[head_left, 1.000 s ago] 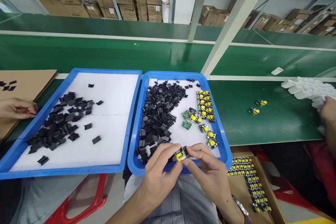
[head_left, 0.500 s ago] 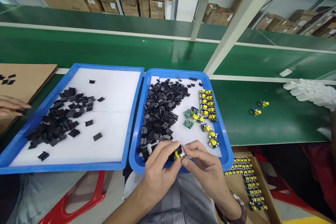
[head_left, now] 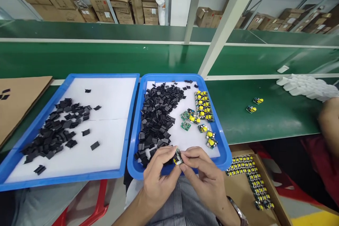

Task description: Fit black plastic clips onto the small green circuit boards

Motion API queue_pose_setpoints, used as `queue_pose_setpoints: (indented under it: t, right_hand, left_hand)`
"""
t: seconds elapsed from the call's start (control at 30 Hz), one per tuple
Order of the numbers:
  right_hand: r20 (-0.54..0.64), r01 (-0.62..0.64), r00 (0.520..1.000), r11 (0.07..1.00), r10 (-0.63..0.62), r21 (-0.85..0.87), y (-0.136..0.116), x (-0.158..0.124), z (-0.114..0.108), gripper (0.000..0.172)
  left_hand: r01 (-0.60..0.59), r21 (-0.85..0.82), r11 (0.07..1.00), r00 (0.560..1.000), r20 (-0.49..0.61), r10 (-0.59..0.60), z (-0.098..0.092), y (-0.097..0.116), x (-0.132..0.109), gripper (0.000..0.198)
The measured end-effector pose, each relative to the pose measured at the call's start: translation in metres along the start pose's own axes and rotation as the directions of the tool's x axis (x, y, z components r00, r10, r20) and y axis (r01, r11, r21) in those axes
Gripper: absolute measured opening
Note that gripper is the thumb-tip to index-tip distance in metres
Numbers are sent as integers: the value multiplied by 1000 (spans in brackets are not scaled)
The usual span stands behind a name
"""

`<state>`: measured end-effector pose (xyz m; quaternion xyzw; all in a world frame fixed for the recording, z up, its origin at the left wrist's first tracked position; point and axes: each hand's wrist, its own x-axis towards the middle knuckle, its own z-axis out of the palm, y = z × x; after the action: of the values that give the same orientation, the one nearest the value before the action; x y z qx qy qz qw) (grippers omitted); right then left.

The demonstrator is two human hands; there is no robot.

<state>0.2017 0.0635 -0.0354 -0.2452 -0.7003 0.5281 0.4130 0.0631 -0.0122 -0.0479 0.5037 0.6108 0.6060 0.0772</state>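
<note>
Between the fingertips of both hands is a small circuit board (head_left: 177,157) with a yellow part and a dark piece on it. My left hand (head_left: 160,173) pinches it from the left, and my right hand (head_left: 202,169) grips its right edge. They are over the near rim of a blue tray (head_left: 132,141). To the left in that tray lies a heap of folded black pieces (head_left: 156,113). Boards with yellow components (head_left: 203,106) stand in rows at its right, with loose green boards (head_left: 185,125) beside them. Fingers cover part of the held board.
A second blue tray (head_left: 124,148) on the left holds more black pieces (head_left: 53,130). Below right, a cardboard box (head_left: 238,197) contains rows of boards. Two boards (head_left: 251,109) and white plastic parts (head_left: 309,86) lie on the green bench. Another person's arm (head_left: 329,122) is at the right edge.
The held board has been turned more upright between my fingers. The view has shifted slightly. The other person's hand at left has gone out of view, and an arm has come in at right.
</note>
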Motion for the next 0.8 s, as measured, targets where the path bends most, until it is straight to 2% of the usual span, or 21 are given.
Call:
queue_pose_setpoints:
  t: [0.1, 0.2, 0.3, 0.4, 0.47, 0.5, 0.63, 0.73, 0.8]
  right_hand:
    - [-48, 39, 998, 999, -40, -9, 0, 0, 4, 36]
    - [-70, 24, 997, 1000, -24, -3, -1, 0, 4, 33]
    - [-86, 1, 996, 999, -6, -49, 5, 6, -14, 29]
    - [-216, -82, 976, 964, 27, -252, 22, 25, -62, 12]
    - [-347, -215, 937, 856, 44, -471, 41, 44, -109, 23]
    - [-397, -249, 918, 816, 27, -521, 52, 55, -133, 28]
    - [-506, -349, 862, 709, -13, -613, 93, 92, -220, 40]
    - [-531, -400, 847, 649, -7, -647, 106, 106, -255, 47]
    - [-521, -400, 853, 620, -16, -674, 105, 108, -261, 49]
  left_hand:
    - [-13, 20, 1000, 1000, 4, 13, 2, 0, 1, 41]
    - [-65, 48, 997, 997, 35, 64, 4, -1, 5, 34]
    - [-141, 112, 984, 978, 168, 121, 5, 0, 15, 35]
    - [-203, 242, 949, 944, 305, 124, 6, 1, 29, 52]
    - [-259, 316, 912, 923, 360, 137, 5, -1, 37, 52]
    - [-299, 342, 891, 905, 397, 151, 6, -3, 40, 47]
    - [-474, 382, 793, 781, 599, 179, 19, -8, 45, 32]
    - [-526, 404, 748, 683, 725, 88, 40, -4, 45, 37]
    - [-526, 428, 735, 636, 771, 6, 57, 3, 46, 47]
